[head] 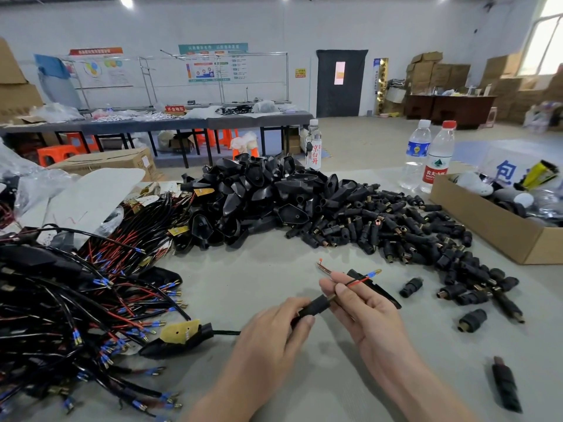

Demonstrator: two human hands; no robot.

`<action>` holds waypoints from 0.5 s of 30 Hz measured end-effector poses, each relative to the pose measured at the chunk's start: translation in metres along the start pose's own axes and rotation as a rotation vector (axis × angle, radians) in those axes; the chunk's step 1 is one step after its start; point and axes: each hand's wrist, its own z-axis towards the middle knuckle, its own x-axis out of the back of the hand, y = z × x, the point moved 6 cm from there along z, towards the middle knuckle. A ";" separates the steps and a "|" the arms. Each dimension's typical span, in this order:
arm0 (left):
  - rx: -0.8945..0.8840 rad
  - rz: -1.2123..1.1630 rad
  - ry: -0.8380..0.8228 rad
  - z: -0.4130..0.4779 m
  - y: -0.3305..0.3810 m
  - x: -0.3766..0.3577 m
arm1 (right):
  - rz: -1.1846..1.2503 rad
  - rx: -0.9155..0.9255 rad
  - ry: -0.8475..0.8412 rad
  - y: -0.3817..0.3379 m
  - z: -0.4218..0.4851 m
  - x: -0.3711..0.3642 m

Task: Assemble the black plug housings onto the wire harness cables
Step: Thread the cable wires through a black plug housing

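Head view: the left hand (268,333) has thumb and fingers curled round a black plug barrel (315,306), whose brass tip points toward the right hand (370,315); both are held just above the grey table (259,269), near its front edge. A black cable (227,332) runs from under the left hand to a half-shell with a yellow board (179,332) lying on the table. The right hand pinches a thin red wire (358,281) between thumb and fingertips, with its blue crimp terminal (372,273) sticking out beyond them; a flat black housing shell (380,289) sits behind those fingers, and I cannot tell whether it is gripped too or only resting there.

Stock lies around: a heap of black housing shells (259,196) at the middle back; a spread of loose plug barrels (396,233) to the right; a tangle of harness cables (76,300) on the left; a cardboard box (487,226) and water bottles (426,153) at far right.

Handling, as I judge it: the barrel looks light, stiff and moulded, so a grip round its body should hold without slipping; the red wire is limp and would buckle if pushed from far back, so it is best taken close behind the blue terminal; the terminal's metal tip seems easy to bend, so it should go in straight rather than be forced.
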 end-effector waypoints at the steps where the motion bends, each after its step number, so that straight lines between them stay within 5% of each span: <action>1: 0.014 0.004 0.006 0.000 -0.002 0.000 | 0.005 0.006 0.002 -0.001 0.001 0.000; 15: 0.092 0.096 0.017 -0.001 -0.006 0.003 | 0.033 0.017 0.010 -0.004 0.002 0.005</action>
